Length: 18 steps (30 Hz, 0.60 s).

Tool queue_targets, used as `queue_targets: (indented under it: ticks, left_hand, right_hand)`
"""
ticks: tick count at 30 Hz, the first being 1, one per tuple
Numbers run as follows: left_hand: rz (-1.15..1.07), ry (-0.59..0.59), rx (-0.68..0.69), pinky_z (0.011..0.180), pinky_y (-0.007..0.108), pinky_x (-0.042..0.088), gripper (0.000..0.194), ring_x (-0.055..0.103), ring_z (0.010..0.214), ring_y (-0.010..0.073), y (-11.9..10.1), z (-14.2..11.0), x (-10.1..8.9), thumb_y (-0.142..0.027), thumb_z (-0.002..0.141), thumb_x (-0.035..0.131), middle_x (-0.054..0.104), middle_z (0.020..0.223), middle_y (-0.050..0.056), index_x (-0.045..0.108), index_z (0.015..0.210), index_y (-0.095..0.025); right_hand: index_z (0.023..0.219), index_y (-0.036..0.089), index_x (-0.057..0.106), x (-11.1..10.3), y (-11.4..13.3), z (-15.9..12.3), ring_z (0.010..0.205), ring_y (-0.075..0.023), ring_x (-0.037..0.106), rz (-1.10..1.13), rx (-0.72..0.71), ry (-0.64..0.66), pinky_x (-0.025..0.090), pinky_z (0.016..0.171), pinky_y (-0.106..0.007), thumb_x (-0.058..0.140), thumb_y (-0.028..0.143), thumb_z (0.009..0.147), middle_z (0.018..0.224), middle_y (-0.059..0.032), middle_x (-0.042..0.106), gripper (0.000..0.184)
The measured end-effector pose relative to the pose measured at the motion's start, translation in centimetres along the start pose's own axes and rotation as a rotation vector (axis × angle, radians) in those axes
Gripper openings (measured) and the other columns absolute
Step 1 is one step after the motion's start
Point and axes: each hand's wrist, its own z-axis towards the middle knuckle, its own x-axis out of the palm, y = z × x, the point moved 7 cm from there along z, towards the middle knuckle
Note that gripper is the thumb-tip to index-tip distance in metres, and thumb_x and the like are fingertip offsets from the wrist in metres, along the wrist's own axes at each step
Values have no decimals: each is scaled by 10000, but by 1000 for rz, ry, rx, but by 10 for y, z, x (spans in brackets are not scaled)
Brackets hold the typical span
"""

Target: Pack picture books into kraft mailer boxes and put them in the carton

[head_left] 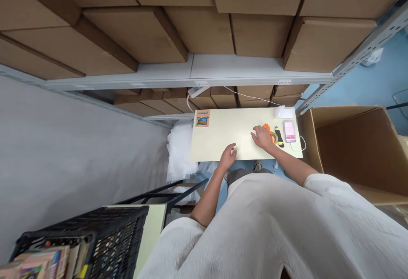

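Observation:
At the near edge of a pale yellow table (219, 126), my left hand (228, 156) hovers or rests with its fingers loosely curved and apart, holding nothing. My right hand (262, 137) lies over the tabletop, fingers spread, just left of an orange tape dispenser (267, 127) with a tape roll (274, 138); the hand partly covers the dispenser, and I cannot tell whether they touch. Right of the tape is a black and yellow utility knife (279, 137). Beyond it sits a phone (289, 131) with a pink screen. A colourful booklet (202, 118) lies at the far left corner.
Shelves packed with cardboard boxes (197, 28) rise behind the table. A large open carton (357, 143) stands at right. White plastic bags (181, 149) hang at left. A black crate (117, 240) with books is at lower left. A white cable (248, 94) runs behind the table.

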Motion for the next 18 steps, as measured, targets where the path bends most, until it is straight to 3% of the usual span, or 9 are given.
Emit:
queue_targets:
  ticks: [7,18]
  left_hand:
    - [-56,-154,-58,1159,453,596,442,750,1272,256,39,-37,-68,-225,1037,572,633,1609,137,681,1465,-242]
    - [-67,-344,-104,1286,479,505,463,674,1408,277,155,-137,-209,-169,994,602,669,1557,124,693,1445,-225]
  right_hand:
    - [1417,169,668,9,104,14,1236,-347,636,10,-207,21,450,1030,-425,437,333,1158,1385,-196,718,385]
    - [1367,162,695,81,316,10,1262,-325,646,-51,-414,135,460,1022,-399,455,313,1152,1375,-180,731,356]
